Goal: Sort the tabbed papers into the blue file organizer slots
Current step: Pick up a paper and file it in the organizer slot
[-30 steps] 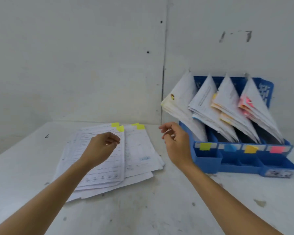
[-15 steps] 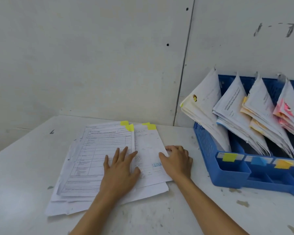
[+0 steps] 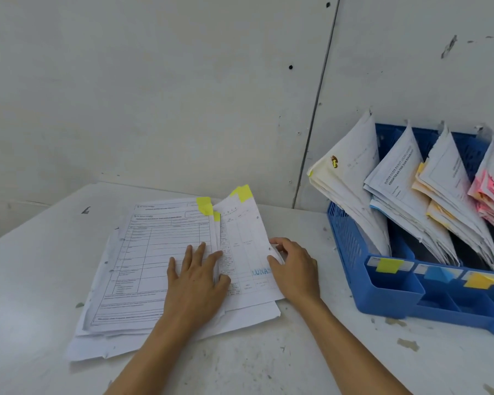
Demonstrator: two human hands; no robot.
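A loose pile of printed papers [image 3: 151,266] with yellow tabs [image 3: 204,205] lies on the white table. My left hand [image 3: 196,283] presses flat on the pile with straight fingers. My right hand [image 3: 294,269] grips the right edge of a yellow-tabbed sheet [image 3: 241,243] and lifts that edge off the pile. The blue file organizer [image 3: 394,292] stands at the right, its slots holding sorted papers [image 3: 351,189]. Its front labels carry a yellow tab [image 3: 388,265], a blue tab [image 3: 439,273] and an orange tab [image 3: 479,280].
A grey wall [image 3: 154,95] with a vertical seam stands close behind the table [image 3: 26,280]. The organizer's right end runs out of the frame. Scuffed bare table surface lies in front of the pile and the organizer.
Both hands came down from mid-air onto the pile. The right hand has curled round the edge of the yellow-tabbed sheet and raised it. The view has moved closer.
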